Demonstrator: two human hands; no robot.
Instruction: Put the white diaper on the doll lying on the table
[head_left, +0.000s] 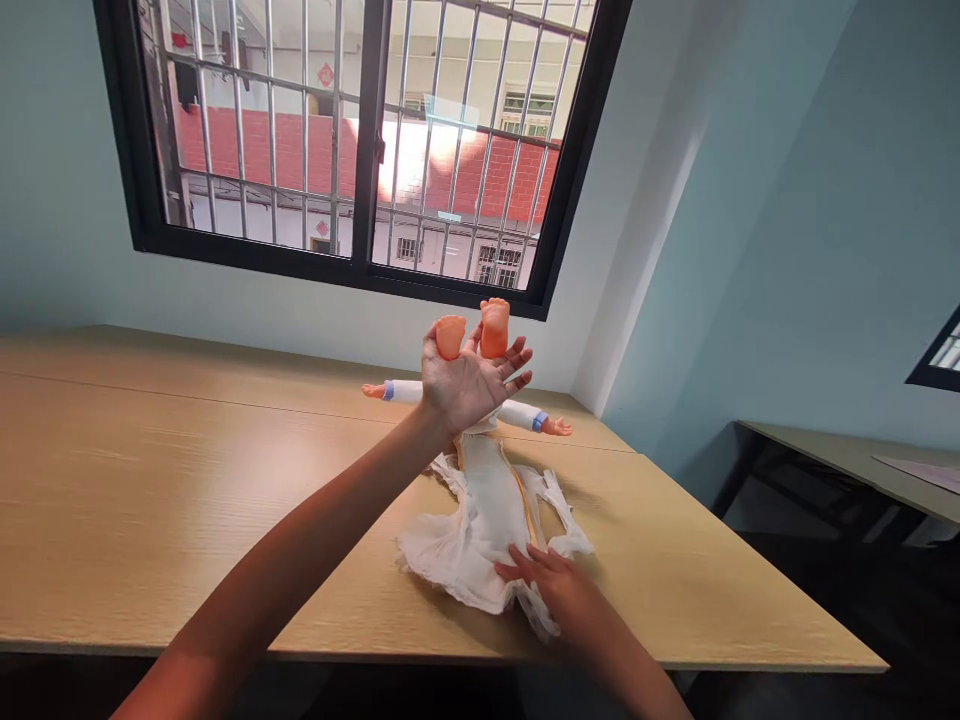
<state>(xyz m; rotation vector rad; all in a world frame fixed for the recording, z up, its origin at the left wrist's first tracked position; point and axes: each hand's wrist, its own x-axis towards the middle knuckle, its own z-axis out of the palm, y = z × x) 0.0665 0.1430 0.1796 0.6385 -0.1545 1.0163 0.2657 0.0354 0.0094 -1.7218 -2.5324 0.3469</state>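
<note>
The left hand [463,388] is raised with its palm toward the camera, and its fingers grip the feet [495,326] of a doll [521,413]: the index finger passes between them and the thumb lies outside one, while the remaining fingers spread loosely to the other side. The doll lies on the table [187,480], largely hidden behind those fingers, its sleeved arms stretched out to either side of them. Just below the left fingers, toward the camera, a white diaper [495,490] lies unfolded, its frilled sides spread out; whether its far end is under the doll cannot be told. The fingers of the right hand [566,590] are spread and slack, resting on the diaper's near end by one edge and gripping nothing that shows. Well beyond both hands, past the table's far edge, is a barred window [366,150]. The step in hand looks like holding the legs up while the diaper is set straight beneath. The next move seems to call for the right fingers to flatten the near end and sides, with the left fingers holding both feet steady, before the legs are lowered onto the diaper.
</note>
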